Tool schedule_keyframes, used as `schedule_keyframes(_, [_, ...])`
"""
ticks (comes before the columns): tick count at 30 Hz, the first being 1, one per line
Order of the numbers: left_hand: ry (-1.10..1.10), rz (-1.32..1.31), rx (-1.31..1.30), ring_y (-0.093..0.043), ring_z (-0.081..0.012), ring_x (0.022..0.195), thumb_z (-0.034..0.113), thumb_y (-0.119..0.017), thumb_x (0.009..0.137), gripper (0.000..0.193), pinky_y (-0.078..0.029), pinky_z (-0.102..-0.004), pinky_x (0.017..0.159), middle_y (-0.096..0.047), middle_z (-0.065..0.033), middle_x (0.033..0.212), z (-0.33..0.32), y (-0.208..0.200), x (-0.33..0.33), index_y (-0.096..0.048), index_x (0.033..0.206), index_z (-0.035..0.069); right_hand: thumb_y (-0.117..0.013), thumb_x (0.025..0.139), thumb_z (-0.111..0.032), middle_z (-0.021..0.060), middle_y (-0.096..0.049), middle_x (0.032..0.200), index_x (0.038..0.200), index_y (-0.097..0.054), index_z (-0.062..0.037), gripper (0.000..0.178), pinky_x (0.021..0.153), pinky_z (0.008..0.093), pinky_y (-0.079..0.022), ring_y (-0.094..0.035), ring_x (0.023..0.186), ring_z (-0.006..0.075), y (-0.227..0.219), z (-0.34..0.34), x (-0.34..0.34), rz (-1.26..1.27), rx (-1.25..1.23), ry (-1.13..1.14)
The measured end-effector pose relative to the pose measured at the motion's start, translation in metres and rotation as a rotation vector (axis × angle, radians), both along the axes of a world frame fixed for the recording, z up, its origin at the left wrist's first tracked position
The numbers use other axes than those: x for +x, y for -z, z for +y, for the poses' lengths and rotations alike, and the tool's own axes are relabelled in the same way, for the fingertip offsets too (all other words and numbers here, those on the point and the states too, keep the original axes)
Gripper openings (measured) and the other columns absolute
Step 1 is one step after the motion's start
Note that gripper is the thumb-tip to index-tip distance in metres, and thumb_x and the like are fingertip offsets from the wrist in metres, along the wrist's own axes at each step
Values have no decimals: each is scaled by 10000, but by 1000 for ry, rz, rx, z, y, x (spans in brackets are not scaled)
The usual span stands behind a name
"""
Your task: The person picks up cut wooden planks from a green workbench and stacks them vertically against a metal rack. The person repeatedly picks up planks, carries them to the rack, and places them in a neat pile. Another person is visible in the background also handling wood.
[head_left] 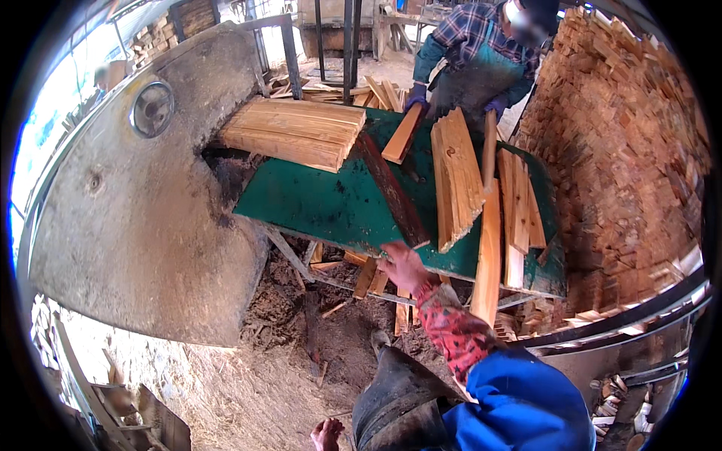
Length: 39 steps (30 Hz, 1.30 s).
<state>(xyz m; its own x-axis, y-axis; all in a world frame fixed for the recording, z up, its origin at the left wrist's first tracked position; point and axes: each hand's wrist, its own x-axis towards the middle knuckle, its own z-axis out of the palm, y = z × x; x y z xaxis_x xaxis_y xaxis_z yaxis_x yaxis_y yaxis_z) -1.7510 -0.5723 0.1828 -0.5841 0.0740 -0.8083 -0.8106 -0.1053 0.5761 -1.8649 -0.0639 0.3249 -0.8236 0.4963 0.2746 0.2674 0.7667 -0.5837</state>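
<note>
My right hand [404, 264] reaches to the near edge of a green table [308, 203], fingers stretched out and holding nothing. It is beside the near end of a dark, bark-edged board [395, 192] lying across the table; I cannot tell whether they touch. My left hand [328, 434] hangs low at the bottom of the view, partly cut off, its fingers loosely apart with nothing seen in them. A stack of pale boards [293, 131] lies at the table's far left. To the right of the dark board is another stack of boards [456, 180].
Across the table a person in purple gloves [492, 105] grips a short board [404, 134] and a long narrow strip. A large curved metal housing [150, 210] stands left. Stacked wood pieces [617, 158] rise at right. Bark and offcuts [293, 316] litter the ground under the table.
</note>
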Motion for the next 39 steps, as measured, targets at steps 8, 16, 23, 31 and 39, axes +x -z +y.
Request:
schedule_keyframes(8, [71, 60, -17, -654, -210, 739, 220, -685, 909, 249, -548, -331, 676, -681, -126, 842, 52, -20, -47, -659, 946, -25, -779, 726, -331, 176, -470, 1295, 1285, -510, -64, 675, 996, 503, -371, -417, 1230, 374, 21, 119, -71, -352, 258, 328])
schedule_keyframes(16, [-58, -10, -44, -661, -212, 824, 211, -682, 913, 252, -554, -329, 756, -682, -121, 900, 81, -4, -93, -639, 995, -23, -789, 691, -311, 185, -478, 1233, 1426, -321, -40, 913, 888, 476, -510, -484, 1172, 392, 9, 112, -88, -489, 21, 421])
schedule_keyframes(23, [216, 39, 24, -677, -244, 739, 166, -653, 907, 289, -563, -337, 671, -681, -156, 851, 105, 8, -201, -588, 1043, -80, -800, 620, -330, 242, -491, 1217, 1282, -384, -25, 840, 891, 477, -510, -549, 1117, 432, 4, 116, -95, -595, -104, 599])
schedule_keyframes(31, [344, 166, 94, -680, -247, 792, 233, -653, 917, 342, -576, -357, 695, -681, -168, 912, 95, 7, -339, -596, 1061, -71, -833, 538, -380, 242, -577, 1162, 1112, -574, 9, 739, 890, 454, -512, -604, 1066, 387, 18, 86, -53, -576, -137, 764])
schedule_keyframes(39, [596, 337, 66, -668, -199, 803, 163, -647, 906, 244, -568, -322, 723, -684, -126, 902, 106, -33, -440, -642, 1029, -47, -739, 627, -133, 138, -586, 743, 860, -542, -21, 326, 623, 398, -476, -584, 679, 272, -16, -19, -15, -132, -169, 922])
